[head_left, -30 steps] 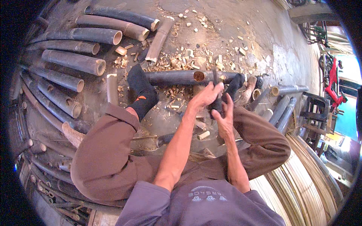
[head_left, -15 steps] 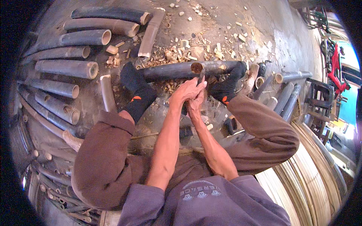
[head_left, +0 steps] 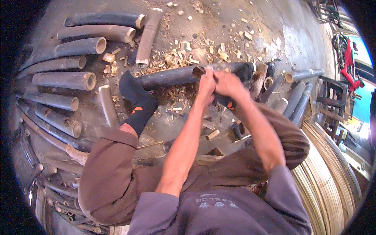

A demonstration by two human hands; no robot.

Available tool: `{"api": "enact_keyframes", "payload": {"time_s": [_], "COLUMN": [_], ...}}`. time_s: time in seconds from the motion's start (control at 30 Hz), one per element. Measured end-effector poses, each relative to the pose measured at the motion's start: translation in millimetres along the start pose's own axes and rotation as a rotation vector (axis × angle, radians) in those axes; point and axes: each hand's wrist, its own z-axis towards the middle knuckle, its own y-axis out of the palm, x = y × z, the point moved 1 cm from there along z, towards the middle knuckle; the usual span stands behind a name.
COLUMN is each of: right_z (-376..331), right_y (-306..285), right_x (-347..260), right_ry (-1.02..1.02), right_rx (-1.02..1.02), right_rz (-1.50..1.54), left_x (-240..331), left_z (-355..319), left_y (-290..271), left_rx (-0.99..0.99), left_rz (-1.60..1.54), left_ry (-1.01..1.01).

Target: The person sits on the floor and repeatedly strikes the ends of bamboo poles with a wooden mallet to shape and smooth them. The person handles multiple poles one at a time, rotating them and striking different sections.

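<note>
A dark bamboo tube (head_left: 168, 77) lies crosswise on the ground, braced between my black-socked feet. A hole with a brown inside (head_left: 198, 71) is cut in its upper side. My left hand (head_left: 206, 84) is closed right at the edge of this hole. Beside it, my right hand (head_left: 231, 85) is bent over and closed, its fingers partly hidden and slightly blurred. Whatever the two hands grip is covered by them; a narrow dark blade showed there earlier.
Several cut bamboo tubes (head_left: 64, 81) lie on the left. Pale wood chips (head_left: 180, 58) litter the ground beyond the tube. A bundle of split strips (head_left: 325, 168) lies at the lower right, near a dark wooden stool (head_left: 331, 96) and more bamboo (head_left: 303, 75).
My right hand has swung out to the right, its elbow spreading outward. My left hand has shifted right and closed up. The tube has tilted and its hole has turned, showing less of its inside.
</note>
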Motion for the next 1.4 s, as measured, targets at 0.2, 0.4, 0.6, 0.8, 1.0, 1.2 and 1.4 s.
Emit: {"api": "enact_keyframes", "payload": {"time_s": [0.2,0.4,0.6,0.8,1.0,1.2,1.4], "right_z": [-43.5,-42.7,-21.8,49.3,9.2,-19.5,1.2], "right_y": [124.8,81.4,27.5,-39.3,21.4,100.2,140.0], "right_x": [-25.2,-2.2,36.3,51.0,67.9,39.5,-94.9], "right_ry": [0.301,0.242,-0.027,-0.124,-0.27,-0.327,0.086], "right_rx": [0.427,0.207,-0.063,-0.551,-0.312,-0.157,0.531], "right_rz": [1.236,1.173,0.781,0.108,0.662,1.326,1.758], "left_x": [19.1,10.8,13.7,11.6,-5.0,-8.4,93.2], "left_z": [-23.9,-24.5,-26.1,4.9,-16.2,-37.0,-42.7], "left_y": [-18.6,-2.2,28.6,57.2,45.8,4.0,-15.4], "left_rx": [-0.161,0.036,0.209,0.422,0.428,0.354,-0.122], "left_rz": [1.261,0.984,0.722,0.163,0.371,0.956,1.734], "left_ry": [0.131,0.113,0.07,0.008,0.089,0.127,-0.159]}}
